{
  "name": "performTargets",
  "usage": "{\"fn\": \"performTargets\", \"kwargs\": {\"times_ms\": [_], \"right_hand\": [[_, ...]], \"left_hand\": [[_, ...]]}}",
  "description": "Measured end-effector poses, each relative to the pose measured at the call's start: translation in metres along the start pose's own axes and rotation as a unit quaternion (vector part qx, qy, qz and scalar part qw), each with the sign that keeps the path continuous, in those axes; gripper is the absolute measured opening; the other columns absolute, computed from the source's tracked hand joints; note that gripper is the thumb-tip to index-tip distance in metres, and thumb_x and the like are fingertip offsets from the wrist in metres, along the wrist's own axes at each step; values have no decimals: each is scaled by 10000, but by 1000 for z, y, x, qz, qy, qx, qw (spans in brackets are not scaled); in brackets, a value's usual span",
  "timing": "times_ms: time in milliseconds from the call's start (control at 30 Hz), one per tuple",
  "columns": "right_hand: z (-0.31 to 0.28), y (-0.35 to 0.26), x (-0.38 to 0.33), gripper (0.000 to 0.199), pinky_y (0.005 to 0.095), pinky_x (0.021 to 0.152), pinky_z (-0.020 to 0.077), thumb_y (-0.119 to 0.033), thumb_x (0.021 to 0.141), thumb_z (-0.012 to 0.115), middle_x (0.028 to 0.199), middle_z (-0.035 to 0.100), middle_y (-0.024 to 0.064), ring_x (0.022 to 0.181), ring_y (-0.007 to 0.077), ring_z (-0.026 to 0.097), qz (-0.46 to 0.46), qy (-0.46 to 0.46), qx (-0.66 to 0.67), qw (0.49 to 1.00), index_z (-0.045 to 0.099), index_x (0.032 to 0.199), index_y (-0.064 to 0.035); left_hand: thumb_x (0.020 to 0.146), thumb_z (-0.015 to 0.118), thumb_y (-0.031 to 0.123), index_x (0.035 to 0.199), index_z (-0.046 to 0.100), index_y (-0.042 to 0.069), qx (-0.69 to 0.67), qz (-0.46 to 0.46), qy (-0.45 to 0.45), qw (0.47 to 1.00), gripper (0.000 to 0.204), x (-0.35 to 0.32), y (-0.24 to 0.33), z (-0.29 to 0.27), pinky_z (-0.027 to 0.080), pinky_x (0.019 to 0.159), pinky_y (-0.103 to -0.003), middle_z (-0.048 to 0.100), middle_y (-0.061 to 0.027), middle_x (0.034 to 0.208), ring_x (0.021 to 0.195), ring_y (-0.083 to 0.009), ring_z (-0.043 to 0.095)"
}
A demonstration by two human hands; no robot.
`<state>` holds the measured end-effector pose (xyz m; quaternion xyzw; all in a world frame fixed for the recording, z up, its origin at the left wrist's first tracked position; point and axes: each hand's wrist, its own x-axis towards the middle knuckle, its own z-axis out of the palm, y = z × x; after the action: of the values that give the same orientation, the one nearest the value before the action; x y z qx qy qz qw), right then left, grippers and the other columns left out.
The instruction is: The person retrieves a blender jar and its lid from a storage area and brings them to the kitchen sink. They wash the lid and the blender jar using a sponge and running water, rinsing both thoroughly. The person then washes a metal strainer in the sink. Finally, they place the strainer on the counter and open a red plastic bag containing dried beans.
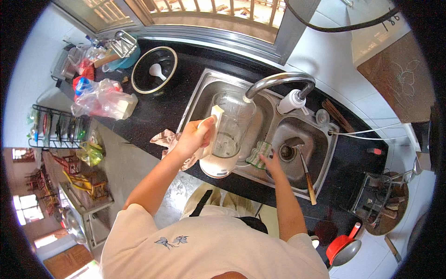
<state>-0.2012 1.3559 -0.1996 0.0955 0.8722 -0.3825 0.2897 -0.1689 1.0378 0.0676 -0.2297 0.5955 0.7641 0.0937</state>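
My left hand (197, 135) is closed round the white handle of a clear blender jar (230, 125) with a white base. The jar is tilted over the left bowl of the steel sink, its mouth by the spout of the curved faucet (278, 80). A little water seems to lie near its base. By the divider between the bowls, my right hand (273, 162) grips a green and white striped scrub sponge (259, 155), apart from the jar. Across the right sink bowl (320, 153) rests a wooden-handled utensil (306, 176), its head near the drain.
A black bowl (143, 69) with a white spoon (158, 71) stands on the black counter at the far left, beside plastic bags (104, 97). A crumpled cloth (163, 138) hangs over the counter's front edge. At right are a wire rack (374, 195) and a red pan (341, 246).
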Motion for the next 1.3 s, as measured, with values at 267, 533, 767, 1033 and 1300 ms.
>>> {"fn": "performTargets", "kwargs": {"times_ms": [267, 533, 767, 1033, 1300], "right_hand": [[-50, -86, -73, 392, 360, 806, 458, -229, 882, 610, 1011, 596, 164, 912, 266, 586, -178, 44, 99, 978, 475, 1161, 12], [-153, -300, -200, 250, 311, 700, 467, -56, 760, 677, 879, 586, 98, 779, 208, 594, -477, 108, 23, 872, 544, 971, -44], [-90, -355, -160, 257, 395, 741, 499, -83, 716, 659, 893, 630, 189, 837, 348, 633, -449, -118, -322, 825, 612, 961, -27], [0, -265, -51, 338, 425, 767, 501, -168, 731, 661, 965, 647, 220, 908, 371, 633, -311, -386, -368, 787, 629, 1031, -14], [35, -303, -74, 412, 341, 997, 396, -239, 836, 552, 1253, 557, 154, 1169, 272, 524, -452, -510, -392, 618, 576, 1202, -52]], "left_hand": [[959, 511, 387, 634, 472, 92, 52, 51, -8, 997, 441, -50, -6, -14, 262, 434, -233, 391, 46, 544, 469, -47, 330], [956, 524, 396, 671, 545, 57, 91, 73, -42, 992, 443, -78, -28, -24, 313, 497, -225, 426, 66, 589, 558, -38, 364], [937, 552, 409, 670, 545, 41, 143, 149, -29, 978, 455, -79, -37, -27, 312, 477, -244, 448, 46, 590, 548, -47, 382], [916, 593, 282, 856, 661, 1, 128, 169, -24, 977, 295, -95, -25, -23, 392, 506, -294, 515, -20, 571, 531, -107, 430], [849, 628, 206, 838, 655, 34, 116, 227, -10, 967, 175, -94, -35, -29, 428, 529, -321, 574, -118, 622, 522, -210, 501]]}}
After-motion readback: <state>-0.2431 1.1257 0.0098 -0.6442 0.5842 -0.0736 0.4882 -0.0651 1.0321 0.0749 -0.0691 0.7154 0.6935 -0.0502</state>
